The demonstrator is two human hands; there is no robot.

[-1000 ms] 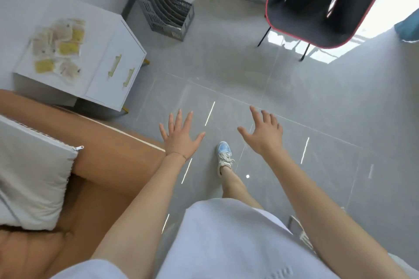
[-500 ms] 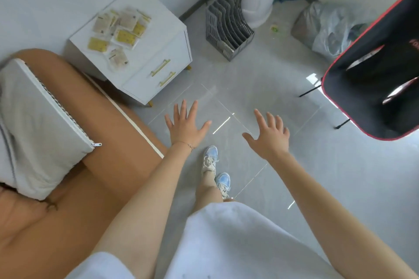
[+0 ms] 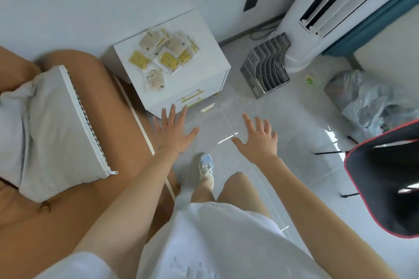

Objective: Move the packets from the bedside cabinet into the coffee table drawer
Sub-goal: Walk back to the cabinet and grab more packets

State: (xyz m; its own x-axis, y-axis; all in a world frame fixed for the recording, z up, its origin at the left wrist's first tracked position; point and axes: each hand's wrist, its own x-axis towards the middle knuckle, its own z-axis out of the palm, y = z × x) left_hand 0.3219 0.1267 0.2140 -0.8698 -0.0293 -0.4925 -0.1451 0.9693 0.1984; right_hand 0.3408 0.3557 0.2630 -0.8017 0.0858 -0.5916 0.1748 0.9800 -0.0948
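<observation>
View has swung toward the cabinet (image 3: 195, 79) over the last second, so it now sits just ahead of left hand (image 3: 173, 130) and right hand (image 3: 258, 140), both empty with fingers spread wide; packets (image 3: 163, 56) untouched on top, pickup likely next.

A home living room or bedroom: a tan sofa (image 3: 74, 222) with a grey cushion (image 3: 52, 129), a white bedside cabinet (image 3: 204, 56), a standing air conditioner (image 3: 340, 7) and pale floor tiles (image 3: 283, 120).
</observation>
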